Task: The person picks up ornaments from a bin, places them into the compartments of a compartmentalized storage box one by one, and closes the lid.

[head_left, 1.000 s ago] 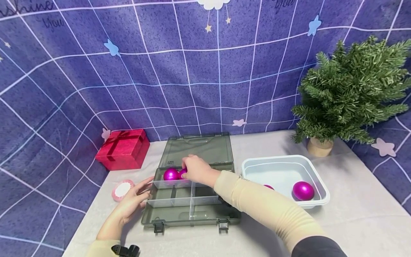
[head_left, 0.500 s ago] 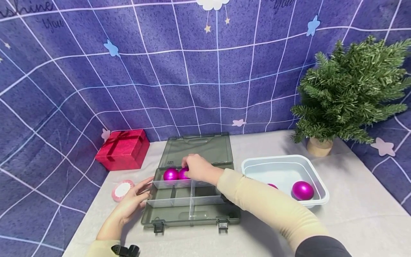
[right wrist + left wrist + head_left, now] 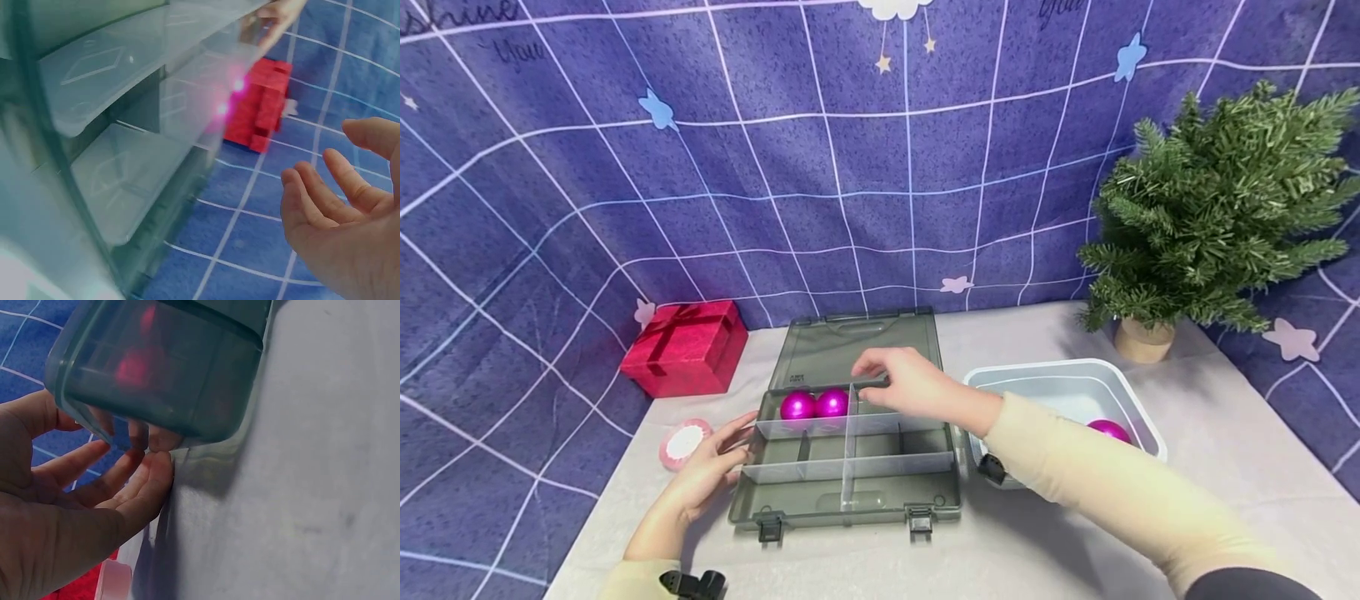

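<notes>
Two shiny magenta balls (image 3: 798,406) sit side by side in the back left compartment of a dark see-through divided box (image 3: 898,498), whose lid (image 3: 820,354) lies folded back. My left hand (image 3: 707,467) rests at the box's left side, and the left wrist view shows its fingertips (image 3: 159,465) right at the lower corner. Over the back right compartments hovers my right hand (image 3: 910,382), holding nothing. In the right wrist view the fingers (image 3: 350,184) are loosely bent and apart.
A white tub (image 3: 1060,375) with a magenta ball (image 3: 1108,430) stands right of the box, partly behind my right sleeve. At the back right is a small artificial fir tree (image 3: 1217,217). A red gift box (image 3: 688,350) and a pink-and-white round item (image 3: 685,443) lie to the left.
My right hand has let go of the second magenta ball, leaving it beside the first, and has moved to the right. The left hand has stayed in place.
</notes>
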A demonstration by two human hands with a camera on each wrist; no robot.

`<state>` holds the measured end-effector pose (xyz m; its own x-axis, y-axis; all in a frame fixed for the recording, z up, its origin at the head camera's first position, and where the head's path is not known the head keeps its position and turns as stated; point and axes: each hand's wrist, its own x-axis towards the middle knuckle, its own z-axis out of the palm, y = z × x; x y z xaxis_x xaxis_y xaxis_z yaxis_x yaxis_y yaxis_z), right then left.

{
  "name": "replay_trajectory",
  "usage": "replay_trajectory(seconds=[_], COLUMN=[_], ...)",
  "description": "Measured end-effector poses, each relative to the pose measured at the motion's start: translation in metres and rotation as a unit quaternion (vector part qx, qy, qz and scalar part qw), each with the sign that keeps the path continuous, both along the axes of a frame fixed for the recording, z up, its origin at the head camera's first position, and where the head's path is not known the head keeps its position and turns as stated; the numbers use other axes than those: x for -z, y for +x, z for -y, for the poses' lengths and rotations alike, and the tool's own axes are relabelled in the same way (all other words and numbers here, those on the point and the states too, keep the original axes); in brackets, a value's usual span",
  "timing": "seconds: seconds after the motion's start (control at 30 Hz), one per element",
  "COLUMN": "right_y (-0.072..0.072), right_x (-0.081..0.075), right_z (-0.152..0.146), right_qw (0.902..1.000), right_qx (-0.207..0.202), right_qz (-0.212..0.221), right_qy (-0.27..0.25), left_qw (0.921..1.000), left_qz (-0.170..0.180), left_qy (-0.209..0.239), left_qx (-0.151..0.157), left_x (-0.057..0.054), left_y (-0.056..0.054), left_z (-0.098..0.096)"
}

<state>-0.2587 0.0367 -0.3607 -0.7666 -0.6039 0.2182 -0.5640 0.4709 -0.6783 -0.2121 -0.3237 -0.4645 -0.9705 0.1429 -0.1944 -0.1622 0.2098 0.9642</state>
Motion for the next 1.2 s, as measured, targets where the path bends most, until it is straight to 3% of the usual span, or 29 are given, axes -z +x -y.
replay_trajectory(seconds=[0.27,0.47,0.87,1.2], right_y=[0.022,0.035,0.046,0.045], right_x=[-0.015,-0.015,0.011,0.041], right_z=[-0.052,-0.094,-0.156,-0.182], right_qw=[0.9965,0.9950,0.9953,0.9951], right_qx=[-0.006,0.009,0.061,0.087], right_qz=[0.017,0.003,0.016,0.038], right_qy=[-0.082,-0.100,-0.073,-0.029], left_qw=[1.0000,1.0000,1.0000,1.0000], left_qz=[0.000,0.001,0.004,-0.003], left_qy=[-0.003,0.004,-0.002,0.004], left_qx=[0.002,0.004,0.002,0.005], left_x=[0.000,0.002,0.002,0.001], left_y=[0.000,0.000,0.002,-0.001], left_z=[-0.001,-0.001,-0.001,0.001])
